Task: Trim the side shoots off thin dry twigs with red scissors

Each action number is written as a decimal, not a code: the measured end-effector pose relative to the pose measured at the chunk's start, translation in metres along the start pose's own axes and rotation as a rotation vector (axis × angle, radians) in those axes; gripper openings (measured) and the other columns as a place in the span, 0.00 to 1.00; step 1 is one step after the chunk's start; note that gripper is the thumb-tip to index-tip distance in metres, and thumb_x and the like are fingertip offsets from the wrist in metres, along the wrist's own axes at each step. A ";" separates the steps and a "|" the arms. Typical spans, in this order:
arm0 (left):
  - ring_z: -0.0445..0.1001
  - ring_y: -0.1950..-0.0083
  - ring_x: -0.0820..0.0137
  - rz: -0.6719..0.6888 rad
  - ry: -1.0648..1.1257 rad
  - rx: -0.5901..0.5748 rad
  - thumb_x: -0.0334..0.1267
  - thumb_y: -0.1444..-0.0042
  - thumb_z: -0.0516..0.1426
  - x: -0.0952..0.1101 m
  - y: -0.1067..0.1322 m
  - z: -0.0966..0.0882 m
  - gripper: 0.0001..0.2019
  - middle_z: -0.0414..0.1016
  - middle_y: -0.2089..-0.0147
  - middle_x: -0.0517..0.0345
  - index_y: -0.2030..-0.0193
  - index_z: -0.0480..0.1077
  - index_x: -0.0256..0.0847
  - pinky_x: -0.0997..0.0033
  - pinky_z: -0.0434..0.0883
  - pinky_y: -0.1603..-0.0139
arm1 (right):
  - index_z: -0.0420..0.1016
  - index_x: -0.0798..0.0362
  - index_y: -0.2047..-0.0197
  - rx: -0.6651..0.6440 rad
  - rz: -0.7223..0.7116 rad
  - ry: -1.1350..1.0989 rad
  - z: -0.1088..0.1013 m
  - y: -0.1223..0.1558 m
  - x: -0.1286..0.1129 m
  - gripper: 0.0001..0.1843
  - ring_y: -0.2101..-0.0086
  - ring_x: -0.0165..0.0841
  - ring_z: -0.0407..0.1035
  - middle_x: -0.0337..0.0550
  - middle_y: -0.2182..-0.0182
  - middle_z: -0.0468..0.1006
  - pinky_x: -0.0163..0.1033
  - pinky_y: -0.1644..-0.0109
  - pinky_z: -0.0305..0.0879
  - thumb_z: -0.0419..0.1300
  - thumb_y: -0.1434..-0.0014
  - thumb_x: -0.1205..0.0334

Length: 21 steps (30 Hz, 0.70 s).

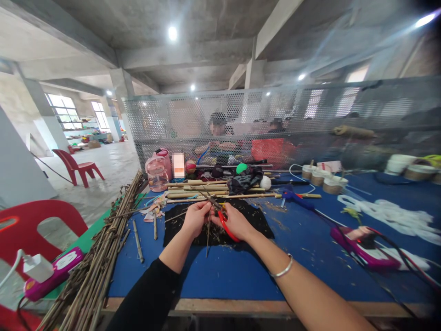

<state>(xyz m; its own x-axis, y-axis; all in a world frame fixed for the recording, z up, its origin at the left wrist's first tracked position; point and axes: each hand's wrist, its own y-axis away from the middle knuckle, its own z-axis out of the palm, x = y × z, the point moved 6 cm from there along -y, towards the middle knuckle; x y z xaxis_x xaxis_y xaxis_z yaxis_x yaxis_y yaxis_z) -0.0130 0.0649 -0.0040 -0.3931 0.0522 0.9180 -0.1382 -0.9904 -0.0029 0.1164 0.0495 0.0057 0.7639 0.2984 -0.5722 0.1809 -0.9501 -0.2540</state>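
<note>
My right hand (234, 221) is closed around a pair of scissors with red handles (227, 228), the blades pointing up and away to the left. Close beside it, my left hand (197, 217) pinches a thin brown twig (207, 241), whose lower end hangs below the fingers. The scissor blades lie near the left fingertips; whether they touch the twig is hidden. Beneath both hands a black cloth (257, 220) is spread, strewn with small plant scraps. Cut stick pieces (138, 241) lie to the left of the cloth.
A long bundle of twigs (99, 255) runs along the left edge. Behind the cloth lie bamboo sticks (196, 188) and a pink bottle (157, 174). At right are a blue glue gun (296, 198) and a purple power strip (365, 253). A perforated metal screen (179, 110) stands behind; a person sits beyond.
</note>
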 end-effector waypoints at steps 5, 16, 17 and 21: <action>0.65 0.78 0.80 -0.001 -0.033 0.003 0.44 0.64 0.65 0.000 -0.001 -0.002 0.16 0.70 0.77 0.59 0.71 0.73 0.33 0.81 0.63 0.78 | 0.63 0.51 0.64 -0.022 0.100 0.076 0.000 0.003 0.003 0.23 0.71 0.34 0.68 0.45 0.69 0.74 0.33 0.73 0.53 0.56 0.51 0.39; 0.65 0.79 0.81 -0.020 0.004 0.031 0.40 0.59 0.64 0.000 -0.003 -0.004 0.11 0.68 0.77 0.60 0.72 0.71 0.33 0.80 0.67 0.77 | 0.66 0.52 0.70 0.001 0.078 0.067 0.004 -0.005 0.014 0.25 0.74 0.31 0.66 0.43 0.73 0.74 0.32 0.73 0.53 0.55 0.52 0.36; 0.66 0.79 0.81 -0.026 0.009 0.032 0.39 0.58 0.63 -0.001 -0.003 -0.004 0.11 0.68 0.77 0.60 0.72 0.71 0.33 0.80 0.67 0.76 | 0.66 0.52 0.70 0.001 0.073 0.058 0.005 -0.005 0.015 0.24 0.74 0.31 0.66 0.43 0.73 0.74 0.31 0.73 0.53 0.55 0.52 0.36; 0.66 0.79 0.81 -0.066 -0.008 0.049 0.38 0.55 0.62 -0.002 -0.002 -0.005 0.09 0.69 0.76 0.59 0.72 0.70 0.33 0.80 0.68 0.77 | 0.66 0.53 0.71 -0.024 0.073 0.057 0.005 -0.006 0.016 0.24 0.74 0.30 0.66 0.42 0.74 0.74 0.31 0.73 0.53 0.56 0.52 0.38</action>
<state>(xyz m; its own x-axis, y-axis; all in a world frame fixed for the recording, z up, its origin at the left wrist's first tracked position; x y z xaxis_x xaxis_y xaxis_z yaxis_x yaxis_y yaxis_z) -0.0168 0.0677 -0.0082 -0.3770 0.1164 0.9189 -0.1186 -0.9900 0.0767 0.1248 0.0602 -0.0057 0.8093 0.2232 -0.5434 0.1375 -0.9713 -0.1943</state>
